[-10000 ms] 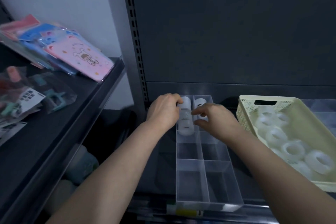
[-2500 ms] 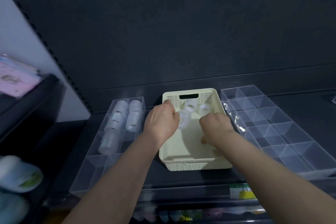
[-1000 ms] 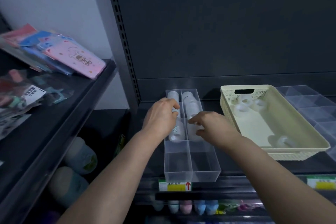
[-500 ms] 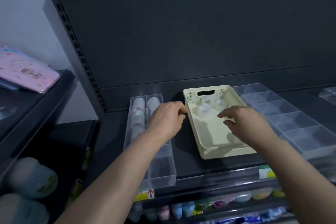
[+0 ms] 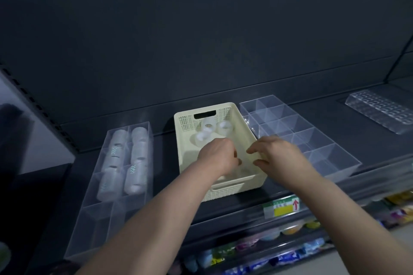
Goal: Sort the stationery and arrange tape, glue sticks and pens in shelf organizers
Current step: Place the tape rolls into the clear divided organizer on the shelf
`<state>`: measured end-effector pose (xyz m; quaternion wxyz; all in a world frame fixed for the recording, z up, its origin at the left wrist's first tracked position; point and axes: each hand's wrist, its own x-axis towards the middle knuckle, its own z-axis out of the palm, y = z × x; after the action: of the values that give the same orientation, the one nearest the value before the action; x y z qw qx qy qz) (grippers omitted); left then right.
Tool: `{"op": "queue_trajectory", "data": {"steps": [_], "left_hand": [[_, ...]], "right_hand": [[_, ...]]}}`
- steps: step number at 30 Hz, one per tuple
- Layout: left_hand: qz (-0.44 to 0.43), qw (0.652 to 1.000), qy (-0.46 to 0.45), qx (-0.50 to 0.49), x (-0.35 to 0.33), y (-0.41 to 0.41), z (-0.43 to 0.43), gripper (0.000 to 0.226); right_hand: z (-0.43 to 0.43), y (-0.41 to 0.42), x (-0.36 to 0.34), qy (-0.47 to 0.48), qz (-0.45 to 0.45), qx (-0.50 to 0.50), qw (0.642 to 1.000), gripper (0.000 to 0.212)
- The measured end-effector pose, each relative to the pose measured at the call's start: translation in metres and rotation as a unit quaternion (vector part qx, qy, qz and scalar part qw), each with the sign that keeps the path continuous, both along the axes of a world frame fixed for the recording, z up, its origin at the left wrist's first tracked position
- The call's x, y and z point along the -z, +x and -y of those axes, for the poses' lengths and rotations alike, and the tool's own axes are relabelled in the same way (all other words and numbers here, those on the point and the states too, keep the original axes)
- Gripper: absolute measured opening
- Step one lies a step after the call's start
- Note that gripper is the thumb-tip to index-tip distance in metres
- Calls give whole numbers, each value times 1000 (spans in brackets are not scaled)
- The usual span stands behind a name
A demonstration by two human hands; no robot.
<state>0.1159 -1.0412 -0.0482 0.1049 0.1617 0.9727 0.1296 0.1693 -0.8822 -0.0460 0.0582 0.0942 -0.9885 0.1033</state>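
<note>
- Three tape rolls (image 5: 209,127) sat bunched at the far end of the cream basket (image 5: 187,159), right up by the handle cutout.
- Both hands were down inside the basket, roughly midway along it. So the rolls lay straight ahead of the fingers, further along the basket's long axis, away from the person.
- Left hand (image 5: 218,156): curled under, palm side hidden, so I honestly couldn't tell if it had anything in it.
- Right hand (image 5: 276,154): fingers (image 5: 251,150) loosely bent and spread, nothing in them that I could see.
- Left looked like the nearer one imo, since the closest roll was just past its knuckles. The right would've needed to go forward and across.
- The drop-off was to the left: the clear organizer (image 5: 93,225) beside the basket on the shelf (image 5: 165,156) held rolls on their sides, in two rows running front to back.
- Might've been something pale under the hands too, but it was too blurry to call.
</note>
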Motion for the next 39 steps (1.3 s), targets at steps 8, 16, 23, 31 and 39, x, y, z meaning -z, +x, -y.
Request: {"op": "queue_trajectory", "data": {"steps": [8, 16, 23, 31, 39], "left_hand": [[15, 997, -55, -58, 13, -18, -12, 13], [-126, 962, 88, -227, -23, -27, 69, 20], [-168, 944, 160, -236, -31, -39, 111, 14], [-168, 946, 179, -213, -31, -45, 120, 16], [-131, 915, 284, -255, -33, -16, 121, 23]], "right_hand": [[-7, -14, -6, -36, 11, -40, 998, 31], [37, -73, -6, -22, 45, -81, 995, 31], [102, -129, 13, 33, 119, -78, 989, 53], [115, -131, 13, 135, 76, -47, 987, 43], [94, -91, -16, -109, -43, -89, 989, 31]]}}
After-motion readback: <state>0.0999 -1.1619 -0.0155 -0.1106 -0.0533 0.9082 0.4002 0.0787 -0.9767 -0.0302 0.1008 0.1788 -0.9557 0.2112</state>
